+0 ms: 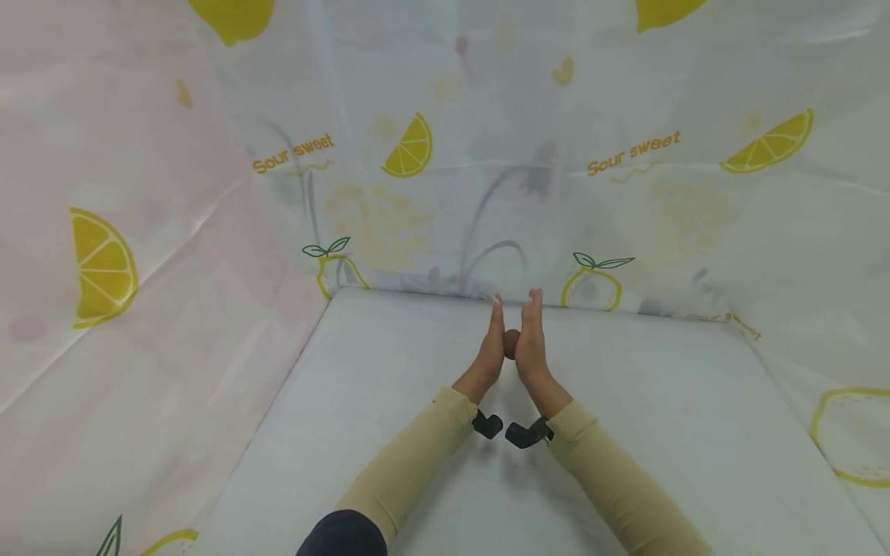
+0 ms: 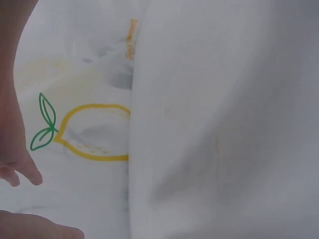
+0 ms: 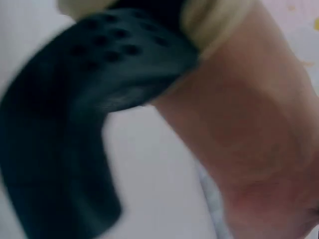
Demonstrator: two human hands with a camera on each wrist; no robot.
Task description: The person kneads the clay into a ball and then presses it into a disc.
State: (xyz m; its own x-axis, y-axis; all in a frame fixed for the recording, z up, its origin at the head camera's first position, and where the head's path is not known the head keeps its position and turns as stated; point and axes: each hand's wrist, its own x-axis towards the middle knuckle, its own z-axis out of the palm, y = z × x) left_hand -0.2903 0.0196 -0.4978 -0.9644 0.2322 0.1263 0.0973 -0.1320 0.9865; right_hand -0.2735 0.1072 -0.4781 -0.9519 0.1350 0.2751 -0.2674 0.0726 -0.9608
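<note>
Basically, the brown ball [image 1: 511,344] sits at 3 o'clock from the left hand [image 1: 491,344], 9 from the right hand [image 1: 531,344] — no long axis, sandwiched between them, both straight-fingered.

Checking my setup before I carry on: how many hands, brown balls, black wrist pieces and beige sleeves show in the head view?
Hands: 2 (left hand, right hand)
Brown ball: 1
Black wrist pieces: 2 (left piece, right piece)
Beige sleeves: 2 (left sleeve, right sleeve)
Total: 7
</note>
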